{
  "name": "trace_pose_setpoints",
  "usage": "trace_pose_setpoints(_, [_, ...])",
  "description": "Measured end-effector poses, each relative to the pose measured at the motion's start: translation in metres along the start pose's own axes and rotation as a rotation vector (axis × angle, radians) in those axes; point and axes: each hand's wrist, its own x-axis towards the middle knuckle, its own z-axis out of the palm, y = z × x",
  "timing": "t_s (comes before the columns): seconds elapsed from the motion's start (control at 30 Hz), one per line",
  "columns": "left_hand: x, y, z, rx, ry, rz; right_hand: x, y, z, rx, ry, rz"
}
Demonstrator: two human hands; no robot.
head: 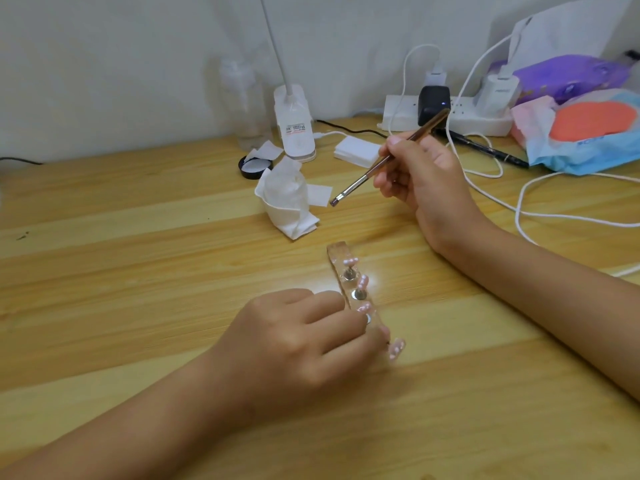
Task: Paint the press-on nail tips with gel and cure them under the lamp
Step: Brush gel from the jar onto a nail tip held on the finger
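A clear holder strip lies on the wooden table, running from the middle toward me. Several pink nail tips stand on small metal stands along it. My left hand grips the near part of the strip, its fingers curled over one stand, and hides that part. One pink tip shows just past my fingertips. My right hand is raised above the table behind the strip and holds a thin brown brush. The brush's flat bristles point down and left, clear of the tips.
A jar wrapped in white tissue stands behind the strip, with a black lid and wipes further back. A white clip lamp and a power strip with white cables sit near the wall. Packets lie far right.
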Motion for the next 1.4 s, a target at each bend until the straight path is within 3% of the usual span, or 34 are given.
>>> trace_pose_setpoints(0.2, [-0.003,-0.001,-0.002,0.085,0.031,0.018,-0.001,0.001,0.002,-0.021,-0.013,-0.012])
trace_pose_setpoints(0.37, [-0.007,-0.007,0.002,-0.033,0.022,-0.037,0.001,0.003,-0.002,-0.017,-0.018,-0.019])
trace_pose_setpoints(0.43, [-0.009,-0.017,0.003,-0.192,0.022,-0.191,0.001,0.002,-0.001,-0.013,-0.018,-0.02])
trace_pose_setpoints(0.53, [-0.008,-0.032,0.005,-0.464,0.001,-0.651,-0.001,0.001,0.0,-0.026,-0.008,-0.031])
trace_pose_setpoints(0.6, [-0.007,-0.038,0.01,-0.643,-0.021,-0.821,-0.002,0.001,0.0,-0.028,-0.004,-0.04])
trace_pose_setpoints(0.8, [0.002,-0.037,0.021,-0.641,-0.092,-0.772,-0.002,0.0,0.001,0.051,-0.012,-0.042])
trace_pose_setpoints(0.97, [0.004,-0.04,0.027,-0.716,-0.111,-0.874,-0.001,0.001,0.001,0.057,-0.028,-0.03])
trace_pose_setpoints(1.17, [0.003,-0.047,0.019,-1.15,0.212,-1.137,0.002,0.0,0.001,0.117,0.005,0.013])
trace_pose_setpoints(1.27, [0.003,-0.05,0.018,-1.319,0.22,-1.17,0.003,0.0,0.001,0.135,0.005,0.02])
trace_pose_setpoints(1.4, [0.001,-0.052,0.02,-1.332,0.195,-1.162,0.001,0.0,0.003,0.145,-0.073,-0.009])
